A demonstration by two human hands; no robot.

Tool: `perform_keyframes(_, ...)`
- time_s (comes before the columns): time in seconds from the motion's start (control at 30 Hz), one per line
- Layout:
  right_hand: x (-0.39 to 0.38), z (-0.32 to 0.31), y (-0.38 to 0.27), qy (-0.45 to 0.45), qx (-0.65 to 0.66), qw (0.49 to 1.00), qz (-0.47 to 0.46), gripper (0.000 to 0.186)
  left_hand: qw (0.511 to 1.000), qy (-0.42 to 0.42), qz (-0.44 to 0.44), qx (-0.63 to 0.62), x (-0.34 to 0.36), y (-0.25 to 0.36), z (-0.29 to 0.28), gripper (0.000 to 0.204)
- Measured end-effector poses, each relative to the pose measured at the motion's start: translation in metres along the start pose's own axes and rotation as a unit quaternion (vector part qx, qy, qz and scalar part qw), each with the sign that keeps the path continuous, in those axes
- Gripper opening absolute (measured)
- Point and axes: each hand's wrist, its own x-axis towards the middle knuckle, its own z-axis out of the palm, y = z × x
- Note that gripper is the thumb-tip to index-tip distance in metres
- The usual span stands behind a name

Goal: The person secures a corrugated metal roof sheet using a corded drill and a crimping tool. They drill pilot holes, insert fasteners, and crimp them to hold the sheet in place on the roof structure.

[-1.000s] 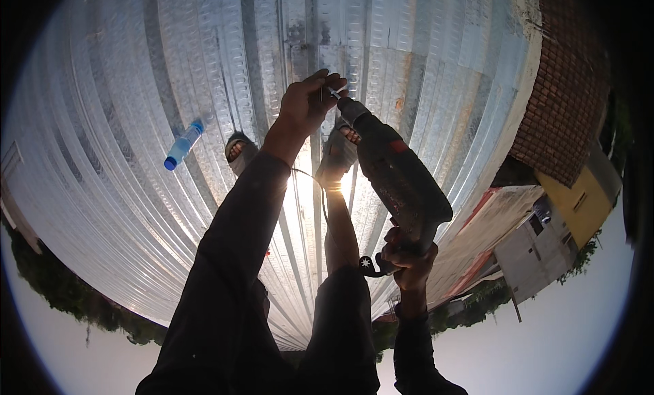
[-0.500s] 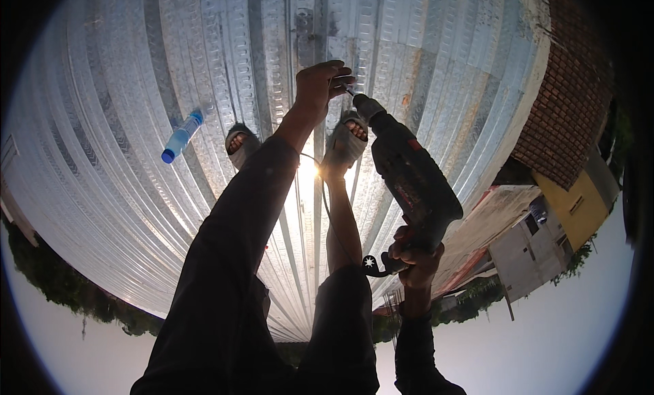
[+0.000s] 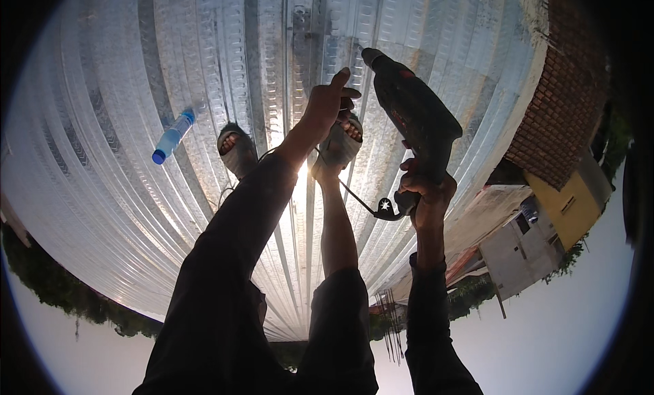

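Note:
My right hand (image 3: 428,187) is wrapped round the grip of a dark corded power drill (image 3: 415,109). The drill slants up and left, its nose close over a ribbed metal sheet roof (image 3: 272,68). To the left of the drill body, apart from it, is my left hand (image 3: 327,107). One finger points forward while the others curl in. What lies inside the curled fingers, if anything, is hidden. A black cable (image 3: 357,196) leaves the drill's handle and passes behind my legs and left arm.
A clear bottle (image 3: 175,135) with a blue cap lies on the roof to the left. My sandalled feet (image 3: 237,150) stand on the sheets. Past the roof's right edge are brown roof tiles (image 3: 562,88), a yellow wall (image 3: 569,201) and thin upright rods (image 3: 390,320).
The drill has swung forward and away from my left hand, its tip leaving the left fingers. My right hand has risen with it. My left hand has dropped slightly back and curled.

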Motion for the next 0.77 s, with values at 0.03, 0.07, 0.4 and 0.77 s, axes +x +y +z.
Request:
perform_keyframes(0.03, 0.014, 0.001, 0.003, -0.009, -0.058, 0.998, -0.031, 0.025, 1.0, 0.003, -0.004, 0.008, -0.003, 0.001, 0.015, 0.062)
perform_keyframes(0.07, 0.024, 0.01, -0.003, -0.022, -0.116, 0.991, -0.062, 0.025, 1.0, 0.01, -0.006, 0.015, -0.005, 0.003, 0.03, 0.067)
perform_keyframes(0.4, 0.069, 0.021, -0.01, -0.029, -0.118, 0.992, -0.034, 0.023, 0.999, 0.048, 0.021, -0.009, 0.004, 0.022, 0.064, 0.08)
perform_keyframes(0.77, 0.08, 0.031, -0.012, -0.034, -0.144, 0.989, -0.017, 0.014, 0.996, 0.084, -0.028, 0.028, 0.015, 0.023, 0.054, 0.084)
